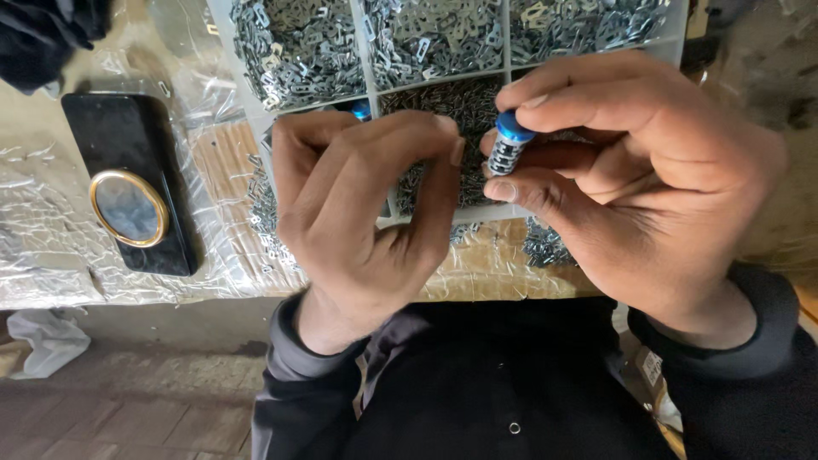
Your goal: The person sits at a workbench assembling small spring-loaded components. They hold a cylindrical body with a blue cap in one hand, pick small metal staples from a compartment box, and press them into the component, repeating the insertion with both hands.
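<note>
My right hand [635, 183] pinches a small cylinder with a blue cap and a stack of metal rings [509, 145] between thumb and fingers, held upright over the tray. My left hand [366, 200] hovers close beside it, fingers curled with thumb and fingertips meeting near the cylinder; whether something tiny sits between them I cannot tell. Both hands hang above a white compartment tray [362, 51] filled with several heaps of small silvery metal parts. A second blue cap [361, 109] peeks out behind my left hand.
A black phone with a gold-rimmed oval mirror grip [128, 183] lies at the left on crinkled clear plastic sheeting [51, 255]. Loose metal parts [545, 247] are spilled by the tray's near edge. Dark cloth [43, 34] sits top left. My dark jacket [511, 383] fills the bottom.
</note>
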